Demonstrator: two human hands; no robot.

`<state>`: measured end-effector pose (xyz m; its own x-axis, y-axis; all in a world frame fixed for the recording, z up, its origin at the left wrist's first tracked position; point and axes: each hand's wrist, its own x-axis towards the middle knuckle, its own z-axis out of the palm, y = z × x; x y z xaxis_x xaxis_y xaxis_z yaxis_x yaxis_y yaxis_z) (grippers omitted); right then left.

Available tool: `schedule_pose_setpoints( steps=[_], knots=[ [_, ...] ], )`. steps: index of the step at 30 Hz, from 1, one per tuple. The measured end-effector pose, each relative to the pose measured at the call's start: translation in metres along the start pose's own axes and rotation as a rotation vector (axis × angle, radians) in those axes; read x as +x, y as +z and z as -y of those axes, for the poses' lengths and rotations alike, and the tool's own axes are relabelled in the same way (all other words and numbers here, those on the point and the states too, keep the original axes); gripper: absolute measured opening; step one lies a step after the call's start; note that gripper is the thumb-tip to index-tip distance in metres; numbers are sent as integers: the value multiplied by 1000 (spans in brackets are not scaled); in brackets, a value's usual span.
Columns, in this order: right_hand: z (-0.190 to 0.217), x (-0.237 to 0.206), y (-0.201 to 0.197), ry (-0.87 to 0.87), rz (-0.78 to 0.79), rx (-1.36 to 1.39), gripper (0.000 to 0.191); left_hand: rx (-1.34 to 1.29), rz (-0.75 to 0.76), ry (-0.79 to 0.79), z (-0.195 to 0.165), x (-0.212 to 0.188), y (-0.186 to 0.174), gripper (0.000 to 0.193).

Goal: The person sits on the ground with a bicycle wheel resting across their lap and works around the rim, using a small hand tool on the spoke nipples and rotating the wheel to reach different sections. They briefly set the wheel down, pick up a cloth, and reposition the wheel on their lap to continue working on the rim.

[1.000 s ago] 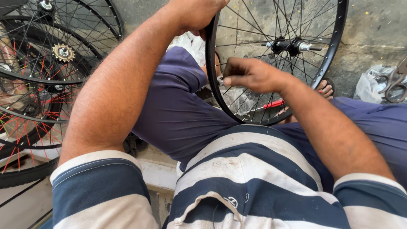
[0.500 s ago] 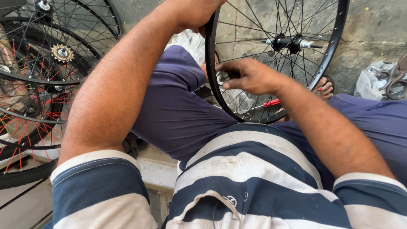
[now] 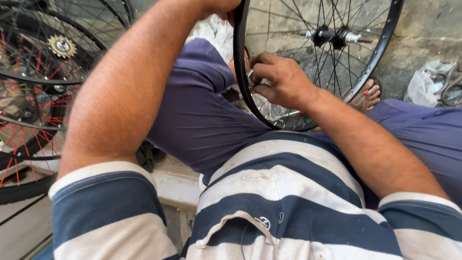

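My right hand (image 3: 284,82) has crept slightly along the bicycle wheel rim (image 3: 240,72), fingers pinched on a small metal tool there. My left hand (image 3: 219,7) grips the rim's top; wheel upright between my knees.

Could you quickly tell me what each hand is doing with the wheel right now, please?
Left hand: closed on the top of the black wheel rim.
Right hand: fingers pinched on a small metal part at the rim; what it is cannot be told.

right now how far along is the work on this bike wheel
Done: spokes and hub already sit in the black wheel. In hand: left hand steadies the rim's top, right hand pinches a small metal tool at the spokes. How many spokes are left cannot be told.
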<state>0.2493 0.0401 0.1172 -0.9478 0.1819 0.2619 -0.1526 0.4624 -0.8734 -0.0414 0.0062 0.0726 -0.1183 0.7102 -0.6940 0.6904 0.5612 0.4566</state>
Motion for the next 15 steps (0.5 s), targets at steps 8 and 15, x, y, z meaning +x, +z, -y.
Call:
schedule_pose_setpoints(
  steps=[8, 15],
  knots=[
    [-6, -3, 25, 324, 81, -257, 38, -115, -79, -31, -31, -10, -3, 52],
    [-11, 16, -11, 750, 446, 540, 51, -180, -31, -52, -50, -29, -15, 69]
  ],
)
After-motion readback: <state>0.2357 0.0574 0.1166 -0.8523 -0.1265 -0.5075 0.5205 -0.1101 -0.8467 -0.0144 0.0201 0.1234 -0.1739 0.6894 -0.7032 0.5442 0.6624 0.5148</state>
